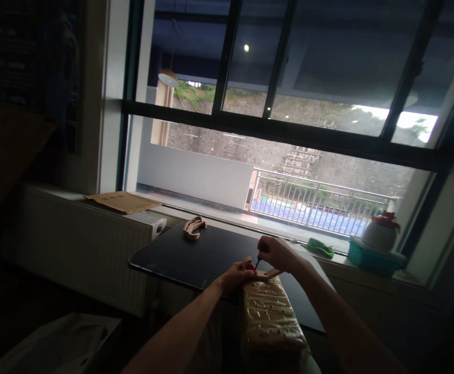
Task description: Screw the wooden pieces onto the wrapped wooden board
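My left hand (234,278) is closed on a pale curved wooden piece (265,276), which lies across the far end of a tape-wrapped box (271,314). A small dark hole shows in the wood. Close to the left fingertips is something red, too small to make out. Above the piece, my right hand (279,253) grips a thin dark tool (258,261) that looks like a screwdriver. Its shaft slants down beside the left fingertips; whether the tip touches the wood I cannot tell.
More curved wooden pieces (194,227) lie on the black table (164,257) at its far left. On the windowsill are a brown paper envelope (121,201), a green cloth-like item (320,248), and a white jug (381,234) with a teal tub (371,257). A radiator (82,249) stands left.
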Demonstrator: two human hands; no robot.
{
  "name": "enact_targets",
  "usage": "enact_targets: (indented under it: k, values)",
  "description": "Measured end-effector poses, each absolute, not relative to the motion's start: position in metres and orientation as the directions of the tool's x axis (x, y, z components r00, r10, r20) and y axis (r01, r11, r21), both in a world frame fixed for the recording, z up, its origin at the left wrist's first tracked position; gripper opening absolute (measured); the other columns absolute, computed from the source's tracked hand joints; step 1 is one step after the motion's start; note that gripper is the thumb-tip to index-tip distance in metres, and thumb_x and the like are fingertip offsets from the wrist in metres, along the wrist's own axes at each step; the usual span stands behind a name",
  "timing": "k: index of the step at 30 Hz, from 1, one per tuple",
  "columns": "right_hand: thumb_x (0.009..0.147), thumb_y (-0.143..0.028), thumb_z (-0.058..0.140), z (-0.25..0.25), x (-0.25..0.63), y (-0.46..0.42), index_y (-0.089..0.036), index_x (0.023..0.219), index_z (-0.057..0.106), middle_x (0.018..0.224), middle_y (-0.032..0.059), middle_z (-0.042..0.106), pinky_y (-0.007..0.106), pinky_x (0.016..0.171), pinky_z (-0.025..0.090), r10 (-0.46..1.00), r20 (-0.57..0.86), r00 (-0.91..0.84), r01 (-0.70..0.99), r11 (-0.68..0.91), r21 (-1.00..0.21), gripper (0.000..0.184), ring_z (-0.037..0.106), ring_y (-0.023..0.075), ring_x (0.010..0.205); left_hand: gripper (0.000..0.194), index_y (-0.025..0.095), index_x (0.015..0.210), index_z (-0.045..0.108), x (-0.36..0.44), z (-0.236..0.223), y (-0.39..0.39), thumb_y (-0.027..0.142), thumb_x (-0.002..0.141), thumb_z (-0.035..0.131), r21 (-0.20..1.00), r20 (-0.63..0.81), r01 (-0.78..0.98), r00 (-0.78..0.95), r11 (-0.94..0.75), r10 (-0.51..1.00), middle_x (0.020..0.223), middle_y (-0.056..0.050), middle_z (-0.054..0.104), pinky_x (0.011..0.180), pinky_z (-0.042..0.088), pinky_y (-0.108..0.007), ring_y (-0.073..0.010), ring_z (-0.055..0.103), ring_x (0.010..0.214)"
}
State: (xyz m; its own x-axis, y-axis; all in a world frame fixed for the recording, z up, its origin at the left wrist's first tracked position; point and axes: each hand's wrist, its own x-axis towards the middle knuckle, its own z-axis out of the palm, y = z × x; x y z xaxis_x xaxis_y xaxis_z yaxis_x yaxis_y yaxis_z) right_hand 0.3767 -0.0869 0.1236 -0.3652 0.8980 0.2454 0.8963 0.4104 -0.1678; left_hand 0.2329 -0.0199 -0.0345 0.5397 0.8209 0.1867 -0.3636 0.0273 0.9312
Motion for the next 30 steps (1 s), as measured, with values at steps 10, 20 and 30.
enact_targets:
  k: [10, 20, 30]
  values:
    - [0.091, -0.035, 0.055, 0.125, 0.369, -0.060, -0.016, 0.120, 0.055, 0.117, 0.0083, 0.058, 0.040, 0.082, 0.051, 0.952, 0.137, -0.274, 0.936, 0.297, -0.187, 0.034, 0.060, 0.0195, 0.097, 0.042, 0.013, 0.075, 0.058, 0.237, -0.036, -0.021, 0.030, 0.050, 0.088, 0.910, 0.097, -0.398, 0.478, 0.117, 0.873, 0.072, 0.000, 0.059, 0.071, 0.039, -0.027, -0.0121, 0.054, 0.069]
    - [0.091, -0.035, 0.054, 0.128, 0.388, -0.053, -0.016, 0.118, 0.056, 0.116, 0.0080, 0.059, 0.039, 0.081, 0.052, 0.961, 0.034, -0.274, 0.935, 0.274, -0.226, 0.032, 0.060, 0.0186, 0.096, 0.041, 0.014, 0.074, 0.058, 0.236, -0.035, -0.021, 0.027, 0.049, 0.087, 0.907, 0.086, -0.402, 0.471, 0.127, 0.878, 0.071, 0.002, 0.059, 0.070, 0.037, -0.025, -0.0105, 0.051, 0.067]
    - [0.091, -0.035, 0.054, 0.126, 0.384, -0.054, -0.017, 0.118, 0.056, 0.117, 0.0081, 0.059, 0.040, 0.082, 0.051, 0.964, 0.118, -0.237, 0.953, 0.254, -0.164, 0.033, 0.060, 0.0191, 0.097, 0.043, 0.014, 0.073, 0.056, 0.236, -0.033, -0.022, 0.030, 0.048, 0.087, 0.916, 0.081, -0.384, 0.465, 0.118, 0.882, 0.069, 0.003, 0.057, 0.071, 0.038, -0.026, -0.0109, 0.052, 0.067]
